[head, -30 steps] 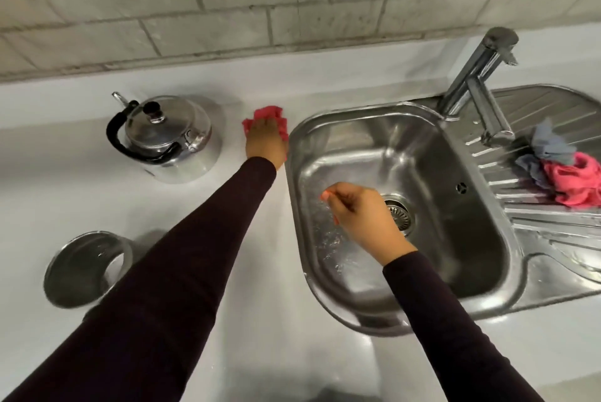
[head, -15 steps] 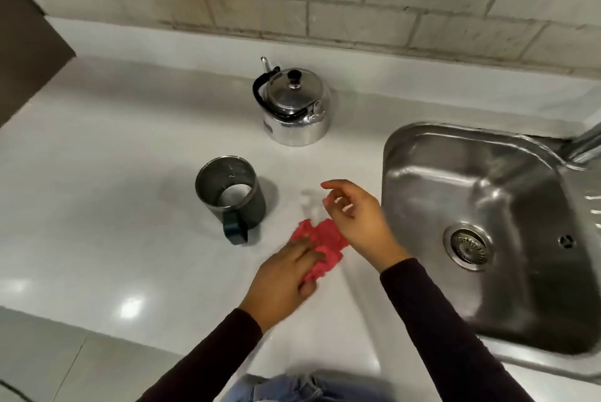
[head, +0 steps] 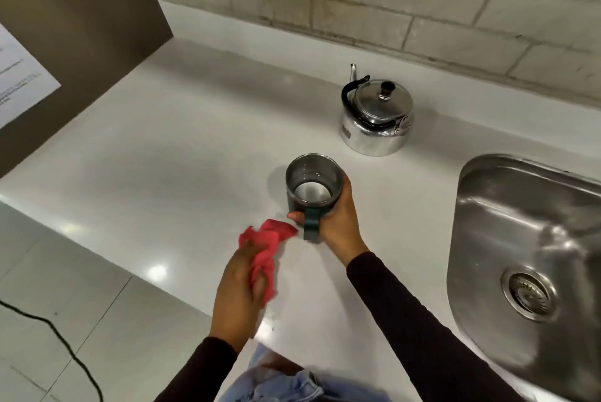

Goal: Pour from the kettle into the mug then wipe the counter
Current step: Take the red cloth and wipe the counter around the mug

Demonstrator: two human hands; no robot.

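A dark metal mug (head: pixel 313 185) with a teal handle stands on the white counter (head: pixel 169 154). My right hand (head: pixel 335 222) is wrapped around its side and handle. Just left of the mug, my left hand (head: pixel 242 287) presses a crumpled red cloth (head: pixel 266 245) onto the counter near the front edge. The shiny steel kettle (head: pixel 377 118), lid on and black handle folded to the left, sits behind the mug near the wall, untouched.
A steel sink (head: pixel 527 255) with a drain fills the right side. A brown panel (head: pixel 74 37) with a paper sheet stands at the left. Tiled floor and a black cable (head: pixel 65 346) lie below the counter's front edge.
My left hand has dragged the red cloth from beside the sink toward the front edge. My right hand left the sink and took hold of the mug. The view swung left.
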